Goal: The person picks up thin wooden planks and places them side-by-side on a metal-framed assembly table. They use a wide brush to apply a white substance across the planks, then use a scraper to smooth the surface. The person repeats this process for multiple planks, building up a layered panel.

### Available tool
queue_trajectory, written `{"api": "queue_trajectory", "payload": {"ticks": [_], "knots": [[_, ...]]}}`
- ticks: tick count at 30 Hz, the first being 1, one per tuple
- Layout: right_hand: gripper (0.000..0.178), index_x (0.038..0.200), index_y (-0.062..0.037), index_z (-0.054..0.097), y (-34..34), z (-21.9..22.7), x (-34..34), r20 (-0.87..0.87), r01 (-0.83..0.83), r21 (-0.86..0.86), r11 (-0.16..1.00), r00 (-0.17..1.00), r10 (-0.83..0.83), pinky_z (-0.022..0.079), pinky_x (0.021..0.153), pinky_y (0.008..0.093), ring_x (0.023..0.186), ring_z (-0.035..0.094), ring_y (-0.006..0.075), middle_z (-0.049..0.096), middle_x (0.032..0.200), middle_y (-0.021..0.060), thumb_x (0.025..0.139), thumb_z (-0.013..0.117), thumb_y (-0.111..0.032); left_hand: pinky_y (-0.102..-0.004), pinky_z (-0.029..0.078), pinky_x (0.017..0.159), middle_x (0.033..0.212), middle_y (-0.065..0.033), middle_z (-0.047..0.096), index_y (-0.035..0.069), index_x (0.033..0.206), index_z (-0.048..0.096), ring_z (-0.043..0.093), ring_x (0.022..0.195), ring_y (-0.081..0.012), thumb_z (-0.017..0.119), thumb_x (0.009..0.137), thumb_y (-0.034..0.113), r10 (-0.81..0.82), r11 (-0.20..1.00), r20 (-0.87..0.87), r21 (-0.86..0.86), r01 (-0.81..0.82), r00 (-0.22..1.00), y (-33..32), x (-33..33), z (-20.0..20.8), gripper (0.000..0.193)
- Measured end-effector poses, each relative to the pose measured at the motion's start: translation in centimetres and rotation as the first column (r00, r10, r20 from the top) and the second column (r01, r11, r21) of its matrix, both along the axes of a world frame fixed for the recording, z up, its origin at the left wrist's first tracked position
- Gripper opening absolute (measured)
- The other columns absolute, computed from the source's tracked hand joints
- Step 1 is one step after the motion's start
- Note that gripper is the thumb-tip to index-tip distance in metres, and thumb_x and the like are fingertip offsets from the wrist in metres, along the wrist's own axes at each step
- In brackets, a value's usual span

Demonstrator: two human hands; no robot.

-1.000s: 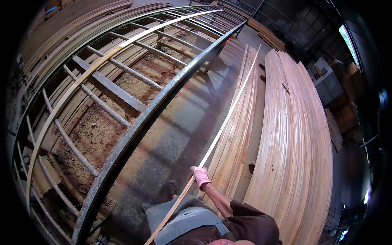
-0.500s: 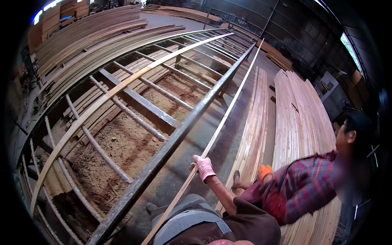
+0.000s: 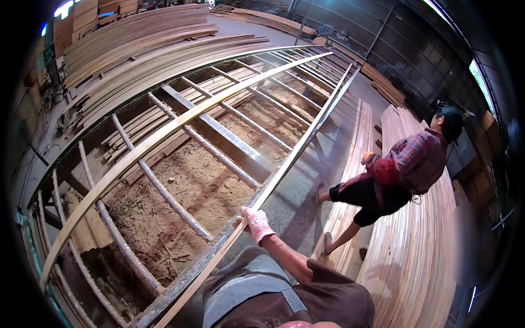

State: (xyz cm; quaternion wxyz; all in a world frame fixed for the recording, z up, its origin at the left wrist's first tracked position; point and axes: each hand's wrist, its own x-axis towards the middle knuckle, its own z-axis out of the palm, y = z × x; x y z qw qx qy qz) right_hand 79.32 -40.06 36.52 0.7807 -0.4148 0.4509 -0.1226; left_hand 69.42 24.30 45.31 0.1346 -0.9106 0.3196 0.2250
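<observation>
My right hand [image 3: 255, 224], in a pink-and-white knit glove, is closed around a long, thin wooden strip [image 3: 214, 259]. The strip runs from the lower edge far into the distance, along the metal side rail [image 3: 183, 281] of a long roller rack. Whether it rests on the rail or hangs just above it, I cannot tell. A second long strip [image 3: 164, 132] lies across the rack's rollers [image 3: 221, 152], left of my hand and touched by no hand. My left hand is out of view.
To the right, a person [image 3: 410, 164] in a plaid shirt faces away, standing by low stacks of boards [image 3: 407, 240]. More boards [image 3: 136, 33] are piled beyond the rack. Sawdust and scraps [image 3: 169, 205] cover the floor beneath the rollers.
My right hand has carried the held strip leftward, from beside the rack to over its side rail. The other person has turned and moved away, farther up the picture.
</observation>
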Motion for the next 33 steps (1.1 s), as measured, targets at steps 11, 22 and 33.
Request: {"api": "queue_trajectory", "payload": {"ticks": [11, 22, 33], "knots": [[0.027, 0.091, 0.0054, 0.06, -5.2, -0.4, 3.2, -0.006, 0.001, -0.123, 0.992, 1.0, -0.002, 0.06, 0.057, 0.0429, 0.06, 0.067, 0.0305, 0.064, 0.075, 0.016, 0.089, 0.07, -0.02, -0.0403, 0.055, 0.086, 0.108, -0.0106, 0.073, 0.013, 0.115, 0.072, 0.07, 0.096, -0.0282, 0.07, 0.09, 0.043, 0.321, 0.897, -0.192, -0.252, -0.363, 0.927, -2.0, 3.9, -4.7, 0.039], [0.038, 0.101, 0.005, 0.069, -15.6, -1.7, 5.6, -0.328, -0.57, -0.379, 0.729, 0.82, 0.469, 0.06, 0.061, 0.0374, 0.071, 0.071, 0.0232, 0.072, 0.086, 0.0149, 0.093, 0.069, -0.032, -0.0438, 0.053, 0.088, 0.097, -0.0149, 0.073, 0.014, 0.107, 0.076, 0.069, 0.093, -0.0338, 0.079, 0.074, 0.033, 0.323, 0.911, -0.095, -0.237, -0.337, 0.942, -11.3, 9.2, -2.4, 0.039], [0.068, 0.136, -0.0035, 0.058, -5.8, 8.4, 6.5, -0.741, -0.46, -0.67, -0.582, 0.369, 0.562, 0.042, 0.109, 0.0465, 0.126, 0.056, 0.035, 0.062, 0.133, 0.0202, 0.078, 0.082, -0.031, -0.0457, 0.054, 0.088, 0.102, -0.0153, 0.071, 0.014, 0.113, 0.07, 0.069, 0.101, -0.0335, 0.072, 0.08, 0.059, 0.502, 0.852, -0.194, -0.059, -0.521, 0.843, -14.9, 11.7, -3.1, 0.056]]}}
